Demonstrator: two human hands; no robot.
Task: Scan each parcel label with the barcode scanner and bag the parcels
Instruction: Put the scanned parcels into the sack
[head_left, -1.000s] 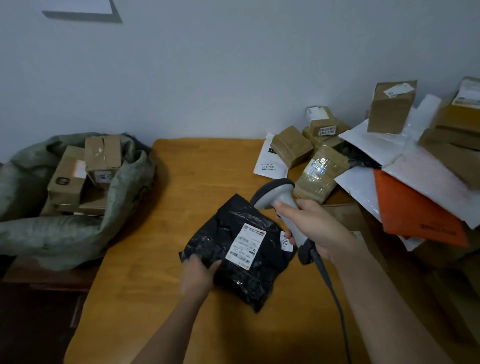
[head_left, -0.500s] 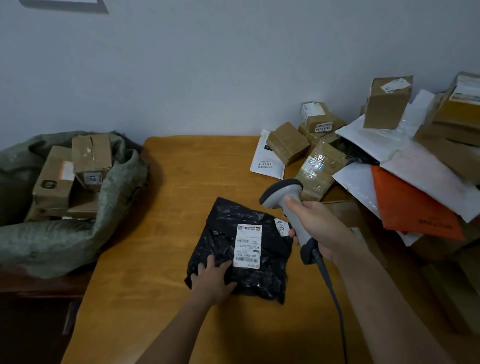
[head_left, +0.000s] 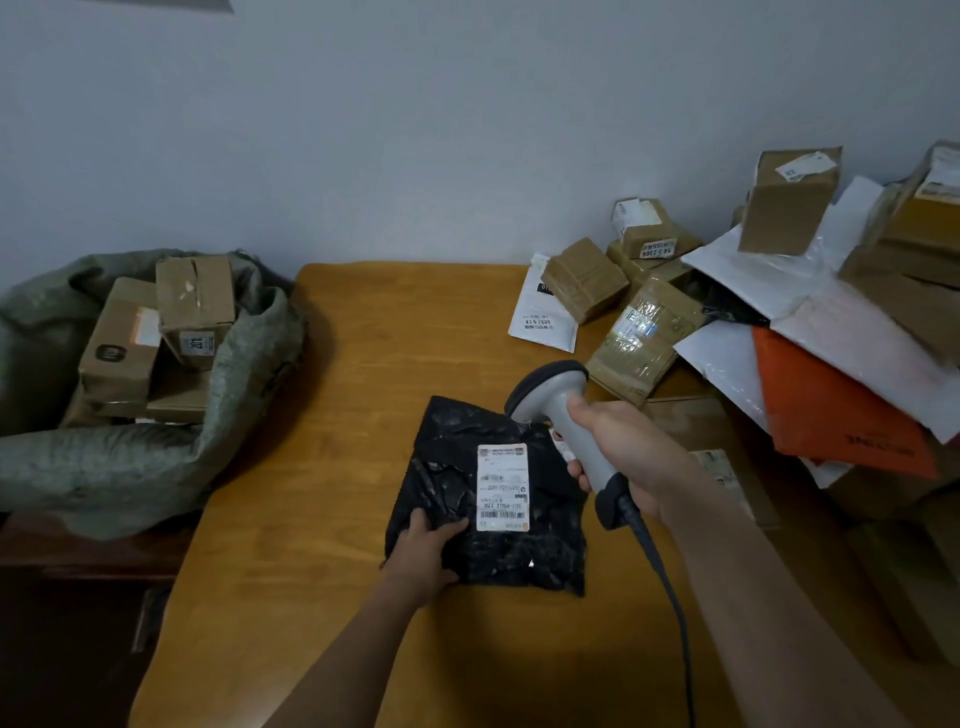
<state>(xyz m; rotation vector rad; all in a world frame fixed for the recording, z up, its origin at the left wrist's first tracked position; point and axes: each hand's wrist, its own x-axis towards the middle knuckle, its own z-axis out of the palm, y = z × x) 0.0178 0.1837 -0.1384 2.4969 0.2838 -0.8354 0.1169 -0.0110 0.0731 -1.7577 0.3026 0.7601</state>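
Left hand pressing flat on black parcel, right hand gripping scanner, orange-brown wooden table, pale wall, white label reading "170", far mailer "43-6-2609"

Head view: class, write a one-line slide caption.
Right hand aims scanner at black parcel's label; left hand steadies it.

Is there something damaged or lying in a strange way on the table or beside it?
Nothing looks damaged. The black parcel is crumpled, yet its label lies flat and readable. The unscanned parcels at the right form a loose, tilted heap, with the orange mailer slanting toward the table edge.
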